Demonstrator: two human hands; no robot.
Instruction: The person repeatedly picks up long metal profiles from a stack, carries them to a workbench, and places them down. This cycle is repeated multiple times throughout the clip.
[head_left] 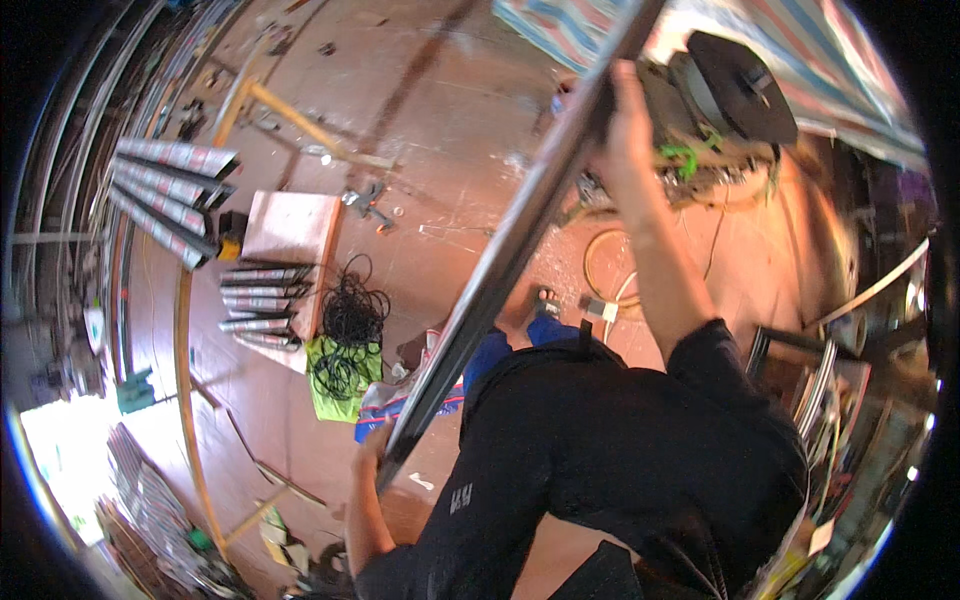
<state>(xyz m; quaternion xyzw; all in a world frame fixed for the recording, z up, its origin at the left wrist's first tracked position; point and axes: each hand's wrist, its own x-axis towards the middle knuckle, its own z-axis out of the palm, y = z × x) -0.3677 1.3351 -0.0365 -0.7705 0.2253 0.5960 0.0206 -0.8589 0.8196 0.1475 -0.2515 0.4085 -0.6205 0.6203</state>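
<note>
A long dark metal profile bar (505, 262) slants across the middle, from the top edge down to my lower left, in front of my body. Near its lower end, my left hand (372, 445) is closed on the bar's edge, its fingers partly hidden. Farther up, my right hand (628, 120) grips the bar from the right side with the arm stretched out. Beneath the bar, a blue and red bag (380, 408) lies on the floor beside a bright green bag (335, 375) topped by tangled black cord (355, 310).
Cut profile pieces (262, 300) lie on a wooden board (290, 225); more profiles (175, 185) rest on a yellowish stand (185, 350) at left. A machine with a dark rounded cover (745, 90) stands upper right near a striped sheet (560, 30). A hose (605, 255) coils on the floor.
</note>
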